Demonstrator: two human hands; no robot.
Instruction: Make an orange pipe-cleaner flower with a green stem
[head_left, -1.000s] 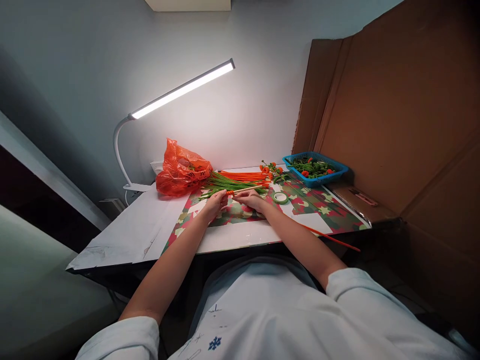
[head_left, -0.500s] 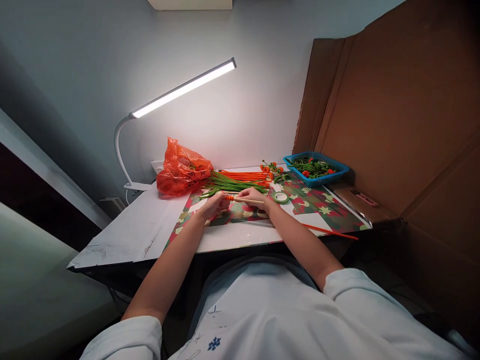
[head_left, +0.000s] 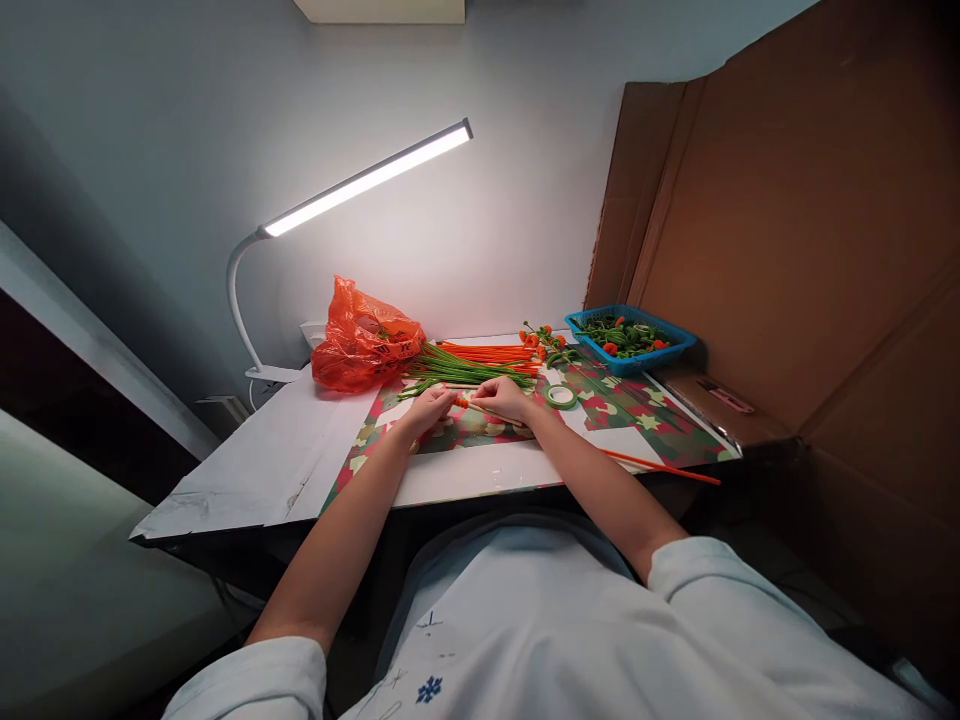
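Note:
A thin wooden stick [head_left: 499, 415] with an orange pipe cleaner coil [head_left: 461, 402] around its left end lies between my hands, over the patterned mat. My left hand [head_left: 430, 410] is closed on the stick at the coil. Just to the right, the fingers of my right hand [head_left: 504, 398] pinch at the orange strand beside the coil; the exact grip is partly hidden. A long orange pipe cleaner [head_left: 660, 467] comes out from under my right forearm and reaches past the table's front edge. A roll of green tape [head_left: 561, 397] lies right of my right hand.
Green pipe cleaners [head_left: 469, 368] and orange pipe cleaners [head_left: 491, 352] lie behind my hands. An orange plastic bag [head_left: 364, 345] is at back left, below a lit lamp [head_left: 367, 180]. Orange flowers [head_left: 536, 342] lie near a blue basket [head_left: 626, 366]. Cardboard [head_left: 765, 220] stands on the right.
The wooden stick's right end has swung down toward me, so the stick now slants. My right fingers have shifted slightly around the coil. My left hand stays almost in place.

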